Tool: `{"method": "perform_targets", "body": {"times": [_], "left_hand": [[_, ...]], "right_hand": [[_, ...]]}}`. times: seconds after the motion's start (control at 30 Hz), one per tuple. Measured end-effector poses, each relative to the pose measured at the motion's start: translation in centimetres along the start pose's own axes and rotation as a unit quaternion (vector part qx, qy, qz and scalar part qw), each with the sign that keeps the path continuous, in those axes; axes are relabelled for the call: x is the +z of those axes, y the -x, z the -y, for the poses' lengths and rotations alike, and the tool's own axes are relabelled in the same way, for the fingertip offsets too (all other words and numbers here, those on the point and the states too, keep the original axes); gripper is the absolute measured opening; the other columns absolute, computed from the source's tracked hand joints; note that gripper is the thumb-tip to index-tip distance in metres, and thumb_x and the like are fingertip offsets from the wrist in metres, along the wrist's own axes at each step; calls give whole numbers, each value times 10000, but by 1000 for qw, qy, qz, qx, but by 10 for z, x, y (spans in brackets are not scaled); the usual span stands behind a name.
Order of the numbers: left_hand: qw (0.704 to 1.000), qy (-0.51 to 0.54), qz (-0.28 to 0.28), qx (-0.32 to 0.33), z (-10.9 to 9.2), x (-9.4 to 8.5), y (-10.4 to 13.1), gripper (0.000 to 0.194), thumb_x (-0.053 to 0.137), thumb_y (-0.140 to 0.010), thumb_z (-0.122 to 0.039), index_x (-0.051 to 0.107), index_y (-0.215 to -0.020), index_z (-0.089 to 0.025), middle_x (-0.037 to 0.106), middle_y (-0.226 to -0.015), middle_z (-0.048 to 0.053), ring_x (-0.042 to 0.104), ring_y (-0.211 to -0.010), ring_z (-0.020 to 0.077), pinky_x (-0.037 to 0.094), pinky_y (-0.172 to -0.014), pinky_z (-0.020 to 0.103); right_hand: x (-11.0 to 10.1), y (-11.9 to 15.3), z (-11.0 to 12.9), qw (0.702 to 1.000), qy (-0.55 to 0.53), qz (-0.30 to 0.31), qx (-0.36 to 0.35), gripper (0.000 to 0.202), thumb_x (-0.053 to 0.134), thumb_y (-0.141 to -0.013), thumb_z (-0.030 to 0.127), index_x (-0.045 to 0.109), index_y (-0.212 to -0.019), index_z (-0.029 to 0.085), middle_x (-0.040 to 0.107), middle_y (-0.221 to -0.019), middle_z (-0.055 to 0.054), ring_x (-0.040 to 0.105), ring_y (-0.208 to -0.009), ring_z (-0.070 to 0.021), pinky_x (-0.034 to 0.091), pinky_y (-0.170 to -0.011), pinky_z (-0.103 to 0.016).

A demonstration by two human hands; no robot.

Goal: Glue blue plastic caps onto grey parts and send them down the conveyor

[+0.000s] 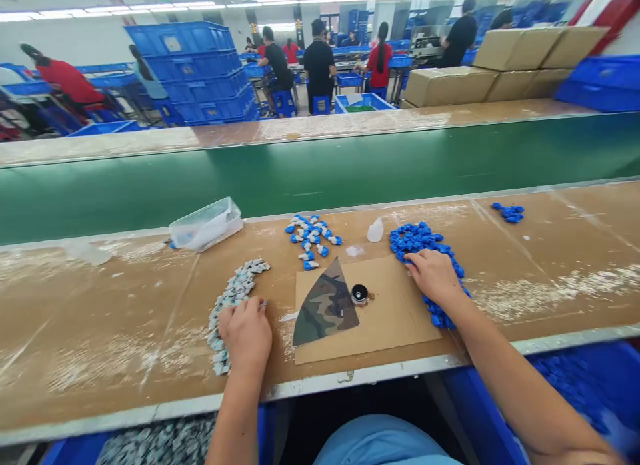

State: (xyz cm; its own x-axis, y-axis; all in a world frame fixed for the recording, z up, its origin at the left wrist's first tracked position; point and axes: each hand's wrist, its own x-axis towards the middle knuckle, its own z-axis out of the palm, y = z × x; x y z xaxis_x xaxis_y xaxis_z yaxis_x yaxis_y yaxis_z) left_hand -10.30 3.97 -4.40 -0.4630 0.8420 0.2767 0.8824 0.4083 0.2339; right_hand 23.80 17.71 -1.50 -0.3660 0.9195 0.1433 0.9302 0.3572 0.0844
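Observation:
At the pile of small grey parts (235, 288), my left hand (247, 331) is closed, fingertips pinched on a small grey part at its upper right. My right hand (434, 275) rests its fingertips on the pile of blue parts (417, 237); its fingers are bent, and whether one is gripped is hidden. Between the hands, a cardboard sheet (400, 318) carries a camouflage-patterned piece (325, 311) and a small round black-topped container (359, 293). Joined blue-and-white pieces (311, 235) lie in a group behind the sheet.
A clear plastic tray (207, 226) and a small white bottle (375, 230) stand near the green conveyor belt (300, 168). A few blue parts (510, 213) lie far right. Bins of parts sit below the table edge. People work beyond the belt.

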Motion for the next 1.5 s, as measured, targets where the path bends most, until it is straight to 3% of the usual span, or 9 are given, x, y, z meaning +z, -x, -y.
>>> {"method": "perform_targets", "body": {"times": [0.17,0.33,0.47,0.6,0.67,0.93,1.0,1.23,1.5], "left_hand": [[997,73,-21,12,-1,-3,-2,224,422,-817,-304,617,-753,-213,684,-810,110,612,-838,281,452,-796,411],[963,267,-18,33,-25,-13,9,211,533,-762,-395,638,-798,-215,683,-817,68,626,-805,234,491,-793,377],[879,473,60,-26,-53,-6,25,297,659,-683,-471,665,-800,-198,682,-779,48,636,-734,193,528,-711,322],[789,588,157,-88,-79,1,40,353,738,-632,-475,684,-827,-186,716,-822,61,666,-785,189,545,-734,305],[769,604,184,-99,-87,2,45,355,750,-628,-468,692,-830,-181,722,-830,67,671,-800,190,547,-756,310],[747,623,209,-96,-98,8,55,282,746,-648,-407,697,-819,-188,721,-822,59,668,-803,176,540,-777,297],[744,626,211,-99,-99,9,56,272,745,-650,-393,697,-818,-186,721,-820,59,668,-802,177,540,-777,298],[745,629,201,-95,-100,12,57,257,748,-648,-373,705,-814,-181,727,-827,66,674,-796,185,548,-769,310],[745,629,202,-94,-100,11,57,260,743,-657,-375,710,-827,-181,732,-834,69,676,-775,179,554,-753,305]], "right_hand": [[-5,3,1,998,-54,36,10,179,590,-855,168,703,-985,214,717,-956,-86,597,-932,-259,384,-794,-361],[2,10,-7,973,-229,-40,10,276,524,-862,128,663,-1091,193,664,-1010,-101,600,-948,-229,446,-829,-365],[6,18,-6,891,-448,-77,2,196,524,-869,225,646,-1021,200,627,-939,-63,610,-820,-170,501,-752,-319],[2,25,10,774,-633,-5,19,214,645,-805,376,581,-906,198,591,-775,2,621,-701,-137,521,-674,-283],[-3,28,21,732,-680,27,18,274,674,-786,422,583,-916,198,587,-740,16,622,-685,-128,522,-648,-267],[-13,37,50,650,-754,88,24,316,742,-730,440,659,-910,193,671,-729,3,661,-663,-129,570,-678,-286],[-12,37,53,666,-743,68,17,317,735,-739,429,670,-949,201,706,-830,-22,689,-744,-150,580,-732,-309],[-15,35,58,834,-542,-68,-77,192,620,-857,301,732,-997,230,726,-939,-71,681,-870,-185,560,-774,-311],[-7,30,61,873,-468,-66,-117,210,578,-893,269,722,-1047,258,730,-927,-52,672,-864,-178,540,-787,-300]]}}
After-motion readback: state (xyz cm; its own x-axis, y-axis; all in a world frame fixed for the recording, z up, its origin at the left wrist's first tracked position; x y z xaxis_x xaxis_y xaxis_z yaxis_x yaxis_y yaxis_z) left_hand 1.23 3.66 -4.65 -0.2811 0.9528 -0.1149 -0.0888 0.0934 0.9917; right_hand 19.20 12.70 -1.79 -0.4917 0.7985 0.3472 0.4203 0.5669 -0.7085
